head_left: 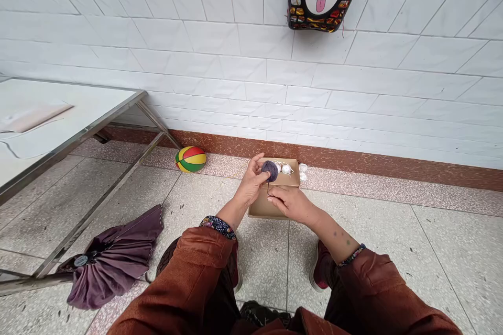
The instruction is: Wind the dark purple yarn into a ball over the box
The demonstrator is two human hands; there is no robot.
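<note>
My left hand (252, 182) is closed around a dark purple-grey ball of yarn (269, 170), held above an open cardboard box (261, 206). A dark strand of yarn (268, 188) runs down from the ball to my right hand (288, 202), whose fingertips pinch it just below and to the right of the ball. Inside the far part of the box lie small white balls of yarn (287, 169), partly hidden behind the dark ball. Two more white round pieces (303, 171) sit on the floor against the box's right side.
A red, yellow and green ball (190, 159) rests by the wall. On the left stands a metal-framed table (90, 99), with a purple folded cloth item (113, 261) on the floor below it. A black basket (320, 21) hangs on the tiled wall.
</note>
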